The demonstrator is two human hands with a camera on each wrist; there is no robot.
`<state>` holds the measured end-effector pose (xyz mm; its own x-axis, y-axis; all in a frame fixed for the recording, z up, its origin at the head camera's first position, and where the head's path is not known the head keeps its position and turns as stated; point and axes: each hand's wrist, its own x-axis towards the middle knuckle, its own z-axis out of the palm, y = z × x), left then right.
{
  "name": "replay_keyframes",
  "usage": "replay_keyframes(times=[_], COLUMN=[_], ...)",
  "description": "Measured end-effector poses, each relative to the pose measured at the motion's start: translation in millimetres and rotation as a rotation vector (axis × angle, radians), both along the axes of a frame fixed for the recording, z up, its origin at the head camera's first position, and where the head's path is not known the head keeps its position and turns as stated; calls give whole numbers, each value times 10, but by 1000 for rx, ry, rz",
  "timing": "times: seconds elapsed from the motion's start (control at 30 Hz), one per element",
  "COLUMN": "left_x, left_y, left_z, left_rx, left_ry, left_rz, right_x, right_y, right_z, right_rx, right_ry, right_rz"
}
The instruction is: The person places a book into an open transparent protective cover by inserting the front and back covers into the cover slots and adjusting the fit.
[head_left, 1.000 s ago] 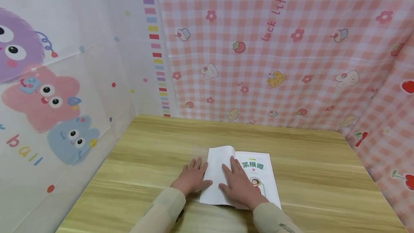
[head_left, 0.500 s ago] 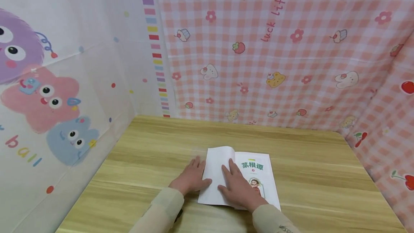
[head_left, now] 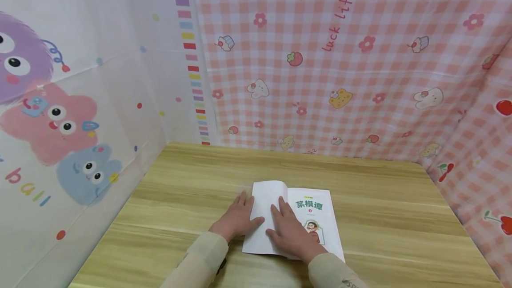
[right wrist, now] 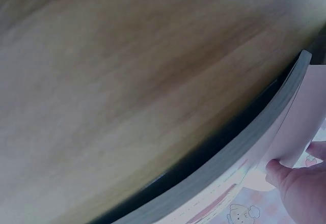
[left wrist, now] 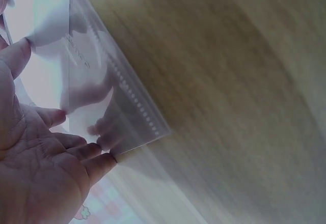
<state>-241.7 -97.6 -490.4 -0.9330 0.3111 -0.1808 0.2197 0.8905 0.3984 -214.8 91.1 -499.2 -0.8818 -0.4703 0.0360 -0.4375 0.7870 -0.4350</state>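
An open book [head_left: 265,217] lies on the wooden table, its left page blank white. The right page [head_left: 336,230] carries green title characters and a small cartoon figure. My left hand [head_left: 236,217] rests at the left edge, fingers spread and thumb over the page. In the left wrist view its fingertips touch a glossy, see-through cover edge [left wrist: 135,102] with a row of light dots. My right hand [head_left: 294,232] lies across the inner part of the left page, fingers straight toward the spine, covering part of the right page. From the right wrist view, the thick page block [right wrist: 229,158] shows edge-on.
The wood-grain table [head_left: 400,217] extends around the book on all sides. A pink checked cloth [head_left: 320,79] hangs behind it and down the right side. On the left hangs a white cloth [head_left: 120,101] with cartoon figures.
The book has slid slightly to the left, and my right hand has moved left with it. My left hand stays nearly in place, its thumb now a little farther over the page.
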Motion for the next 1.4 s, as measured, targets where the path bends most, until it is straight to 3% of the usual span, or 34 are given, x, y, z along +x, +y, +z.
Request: replay_keyframes(times=[0.33,0.57,0.83,1.0,1.17,1.4], left_x=[-8,-17,-9,-8,-40,-69], left_y=[4,15,30,17,16,36], left_z=[-27,-33,-46,-51,-77,-109], left_rx=[-34,-74,-8,4,-21,-44], left_ry=[16,49,0,-26,-36,-25], left_rz=[-6,-28,47,74,62,15], right_x=[5,-8,-18,4,36,65], right_y=[-65,-87,-82,-45,-4,-49], right_z=[-34,-89,-127,-118,-117,-90], right_rx=[27,102,142,103,85,100], right_ry=[29,79,133,99,32,28], right_rz=[-21,-10,-5,-15,15,27])
